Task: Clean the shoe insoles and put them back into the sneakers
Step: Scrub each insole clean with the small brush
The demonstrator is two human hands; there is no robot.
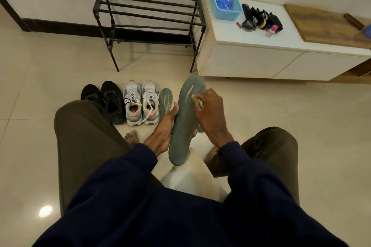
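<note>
Grey-green insole [183,122] was held off the floor [271,110], long axis running away from the body, toe end far, leaning slightly right. Left hand [164,128] gripped its left edge; right hand [210,112] pinched a white wipe [197,101] against it.

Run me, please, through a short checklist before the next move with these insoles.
1. Left hand grips the held insole along its side: ok.
2. Right hand pinches a small pale wipe against that insole's upper half: ok.
3. Held insole fully clean: cannot tell; a pale streak shows near the toe.
4. Second insole lies on the floor beside the grey sneakers, seemingly within reach: ok.
5. Grey sneakers stand upright with mouths open for refitting: ok.
</note>
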